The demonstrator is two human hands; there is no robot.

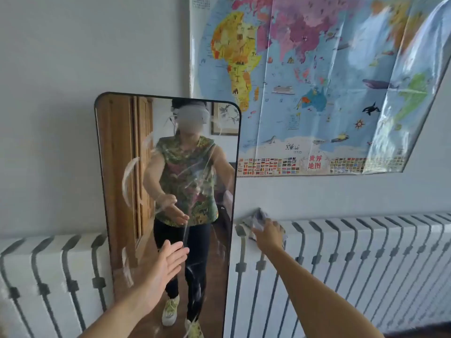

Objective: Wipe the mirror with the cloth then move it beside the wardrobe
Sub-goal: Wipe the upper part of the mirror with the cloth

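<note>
**Soft daylight, wide-angle bend**

Bright and even, with only faint shadows on the wall (73,57). Glares white across the right side of the glossy map (380,45). Catches pale smears on the mirror (129,181). Bends the radiator (366,252) towards the edges. Slightly soft throughout.

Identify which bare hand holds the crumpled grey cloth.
The right hand, gripping the grey cloth atop the white radiator; the left hand hovers open before the black-framed mirror.

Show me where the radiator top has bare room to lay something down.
Bare: the radiator top left of the mirror, and the stretch right of the right hand. Crowded: between mirror and hand, where the cloth lies.
</note>
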